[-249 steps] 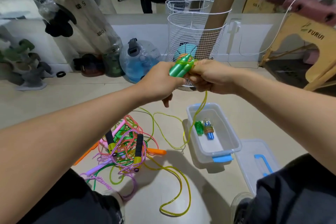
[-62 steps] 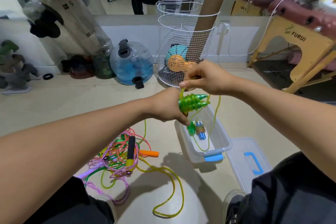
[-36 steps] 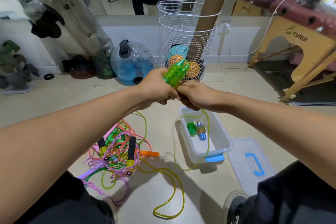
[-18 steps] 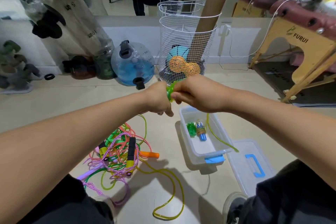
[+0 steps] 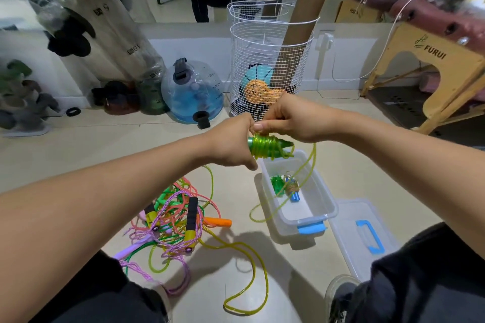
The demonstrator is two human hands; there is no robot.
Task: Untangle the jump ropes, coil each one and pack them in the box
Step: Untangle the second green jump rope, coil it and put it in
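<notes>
My left hand (image 5: 231, 143) grips a pair of green handles (image 5: 267, 148) with yellow-green cord wound round them, held level above the far end of the clear box (image 5: 324, 204). My right hand (image 5: 286, 119) pinches that cord just above the handles. The loose yellow-green rope (image 5: 252, 265) hangs from my right hand over the box and trails in loops across the floor. Inside the box lie a coiled green rope (image 5: 277, 183) and a blue-handled one (image 5: 294, 191). A tangle of pink, purple, green and orange ropes (image 5: 175, 220) lies on the floor at the left.
The box's lid (image 5: 364, 236) with a blue handle lies on the floor to the right of the box. A white wire basket (image 5: 270, 65) with balls and cardboard tubes stands behind my hands. A blue water jug (image 5: 193, 92) and a wooden bench (image 5: 441, 68) flank it.
The wound handles have dropped from beside the basket to just over the box and turned level. My right hand has lifted above them with the cord, and less rope lies on the floor.
</notes>
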